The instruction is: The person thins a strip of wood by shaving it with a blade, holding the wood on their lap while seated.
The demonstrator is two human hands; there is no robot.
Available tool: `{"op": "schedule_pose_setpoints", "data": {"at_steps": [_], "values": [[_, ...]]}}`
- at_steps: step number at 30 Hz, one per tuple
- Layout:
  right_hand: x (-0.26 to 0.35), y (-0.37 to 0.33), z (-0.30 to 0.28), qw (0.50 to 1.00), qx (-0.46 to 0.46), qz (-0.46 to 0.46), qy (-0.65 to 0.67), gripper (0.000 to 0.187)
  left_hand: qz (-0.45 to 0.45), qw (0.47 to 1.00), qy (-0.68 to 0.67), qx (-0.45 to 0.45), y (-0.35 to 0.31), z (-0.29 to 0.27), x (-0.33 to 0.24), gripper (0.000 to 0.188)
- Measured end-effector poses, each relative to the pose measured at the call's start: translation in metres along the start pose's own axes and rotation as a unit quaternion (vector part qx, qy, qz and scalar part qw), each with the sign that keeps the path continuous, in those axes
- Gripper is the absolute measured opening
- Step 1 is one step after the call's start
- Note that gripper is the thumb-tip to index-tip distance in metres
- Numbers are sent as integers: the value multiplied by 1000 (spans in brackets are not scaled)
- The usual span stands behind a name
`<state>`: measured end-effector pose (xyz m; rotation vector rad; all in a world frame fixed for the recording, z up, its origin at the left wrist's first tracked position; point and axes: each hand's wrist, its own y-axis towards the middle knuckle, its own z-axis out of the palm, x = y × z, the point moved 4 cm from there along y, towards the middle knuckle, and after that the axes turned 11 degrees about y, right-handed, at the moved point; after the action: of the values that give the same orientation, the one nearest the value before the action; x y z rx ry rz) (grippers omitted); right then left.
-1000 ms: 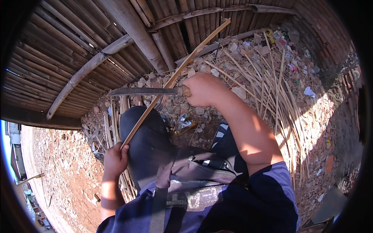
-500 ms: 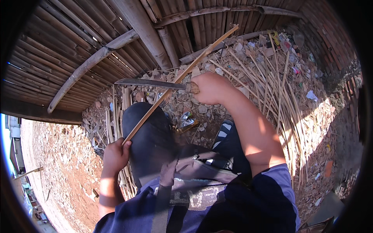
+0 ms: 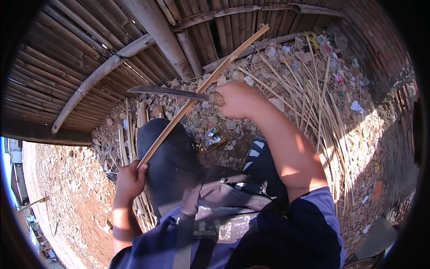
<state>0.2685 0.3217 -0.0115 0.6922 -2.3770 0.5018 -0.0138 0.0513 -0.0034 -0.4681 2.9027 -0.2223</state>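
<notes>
Right grip (image 3: 233, 99): closed around the short brown wooden handle (image 3: 216, 98) of a long, dark metal knife (image 3: 165, 91). Held with the slightly curved blade pointing left, roughly level across the view. Left grip (image 3: 131, 180): closed on the lower end of a long, narrow, pale tan bamboo strip (image 3: 172, 124), with the thumb against it. Extends from there diagonally up and to the right, over the dark-trousered left leg (image 3: 168, 168), across the blade close to the handle, and on to a free, slightly frayed far end before the brown slatted bamboo wall (image 3: 58, 58). Contact at the crossing: cannot be told from this view. Located beneath, between the feet, on the rubble-strewn ground (image 3: 230, 125): a shiny, crumpled plastic packet (image 3: 212, 140) in silver and amber. Worn across the front of the body: a black fabric bag (image 3: 237, 193) with a zip and a wide strap (image 3: 182, 242). Spread over the ground beyond the right arm: a loose pile of long, pale bamboo strips (image 3: 322, 112). Laid to the left of the leg: further pale strips (image 3: 142, 115). Standing at the far right: a reddish-brown brick wall (image 3: 380, 40).
</notes>
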Motion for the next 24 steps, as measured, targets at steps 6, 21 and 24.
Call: {"op": "schedule_pose_setpoints", "data": {"at_steps": [6,21,24], "values": [[-58,25,-16,993,-22,29,113,31,11,999,20,-43,2,-5,-10,35],[-39,23,-11,998,61,-18,13,35,33,999,-1,-37,5,0,-5,38],[-67,31,-25,987,-76,70,125,39,36,999,-1,-34,5,-6,-5,39]]}}
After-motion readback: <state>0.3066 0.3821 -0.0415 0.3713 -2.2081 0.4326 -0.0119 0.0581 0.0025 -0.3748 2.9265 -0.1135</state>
